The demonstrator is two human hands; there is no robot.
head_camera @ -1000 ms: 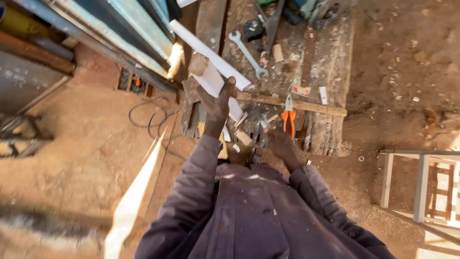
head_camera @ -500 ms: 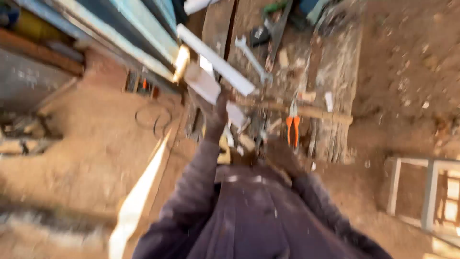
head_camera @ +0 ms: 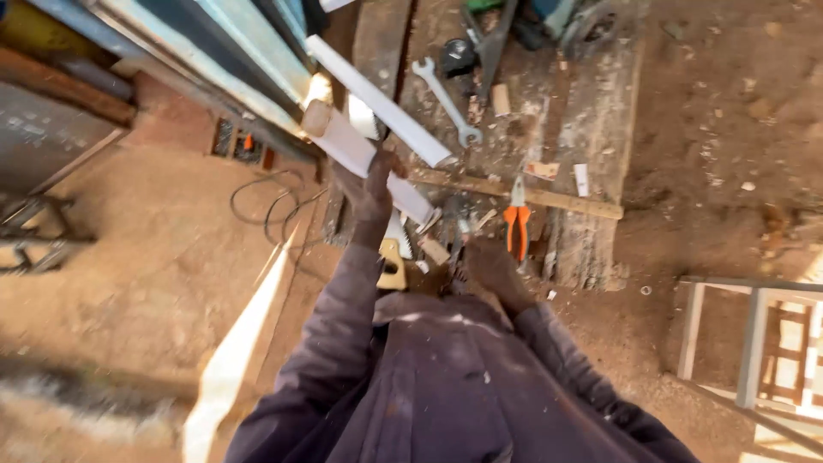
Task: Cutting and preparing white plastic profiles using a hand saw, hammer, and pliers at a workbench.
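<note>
While my left hand (head_camera: 370, 190) is clenched round the white moulding strip (head_camera: 364, 159), I want the grip to stay near the middle of the strip, so that neither end sags or swings into the second white strip (head_camera: 381, 101) that lies just above it, slanting the same way. The held strip sits lifted over the near edge of the plank bench (head_camera: 591, 231), its rounded end up towards the stacked blue-and-white panels (head_camera: 214, 60) on my left. My right hand (head_camera: 490, 267) is low and close to my body, next to the orange-handled pliers (head_camera: 517, 225); whether it is closed on anything I cannot tell, as the fingers are turned under. I judge the step goes best if I keep the wrist straight and the strip level, and mind the long spanner (head_camera: 446, 101) and the thin wooden lath (head_camera: 531, 195) lying across the bench, since a careless end would knock them. The handsaw handle (head_camera: 393, 264) below my left wrist is another thing to steer clear of.

Against half a second ago, the picture is sharper, and my left hand with the strip stands at much the same place and angle. The pliers, spanner and lath lie as they did. The pale ladder frame (head_camera: 754, 343) has drifted slightly in view.
</note>
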